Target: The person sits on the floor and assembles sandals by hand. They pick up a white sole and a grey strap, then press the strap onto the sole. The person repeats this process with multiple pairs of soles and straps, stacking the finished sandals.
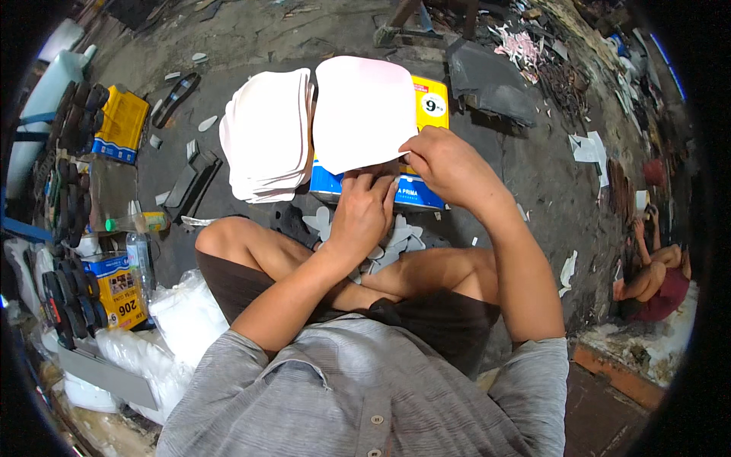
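Note:
A pale pink sheet (365, 107) with rounded corners lies on a yellow and blue tin (432, 99) in front of me. My right hand (453, 164) pinches its near right corner between thumb and fingers. Just below the sheet's near edge is my left hand (362, 213), fingers bent, over the tin's blue part. Something dark brown shows by its fingertips; what it grips is hidden. Left of the sheet rises a stack of similar pale sheets (266, 137), edges fanned out. Several grey cut-out pieces (403, 236) lie between my crossed legs.
Plastic bags with white contents (186, 312), a bottle (138, 255) and dark soles (72, 293) crowd my left side. A black slab (491, 84) lies at the far right, near a heap of scraps (521, 49). Another person (659, 282) sits at the right edge.

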Motion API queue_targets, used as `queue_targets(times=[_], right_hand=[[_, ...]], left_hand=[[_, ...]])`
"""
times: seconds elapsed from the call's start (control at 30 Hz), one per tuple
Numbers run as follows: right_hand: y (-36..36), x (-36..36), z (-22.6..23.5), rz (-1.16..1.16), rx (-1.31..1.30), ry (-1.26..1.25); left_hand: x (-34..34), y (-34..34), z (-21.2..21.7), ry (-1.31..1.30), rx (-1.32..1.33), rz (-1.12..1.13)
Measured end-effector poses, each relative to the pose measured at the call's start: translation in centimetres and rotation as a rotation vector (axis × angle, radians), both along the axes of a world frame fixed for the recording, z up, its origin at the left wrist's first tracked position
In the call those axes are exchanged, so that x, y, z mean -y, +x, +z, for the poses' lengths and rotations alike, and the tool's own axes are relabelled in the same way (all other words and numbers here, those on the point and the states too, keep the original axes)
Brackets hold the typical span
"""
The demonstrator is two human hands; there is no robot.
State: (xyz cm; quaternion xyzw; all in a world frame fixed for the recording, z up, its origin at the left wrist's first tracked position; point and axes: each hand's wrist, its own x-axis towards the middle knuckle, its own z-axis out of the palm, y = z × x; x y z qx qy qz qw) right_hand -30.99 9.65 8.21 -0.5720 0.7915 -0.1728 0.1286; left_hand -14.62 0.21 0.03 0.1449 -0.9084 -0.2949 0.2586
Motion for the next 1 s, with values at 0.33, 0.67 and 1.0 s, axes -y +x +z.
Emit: queue_targets(times=[0.33,0.67,1.0], right_hand=[[2.0,1.7,1.5,0.002,-0.033,0.104],[1.0,-1.1,0.1,-0.050,0.035,-0.140],[0.5,-0.9,-0.5,-0.105,0.056,-0.176]], left_hand=[[1.1,-0.5,0.1,0.044,-0.057,-0.043],[7.4,2.3,5.0,-0.414,0.142,-0.023],[5.3,2.4,7.0,-0.171,-0.050,-0.033]])
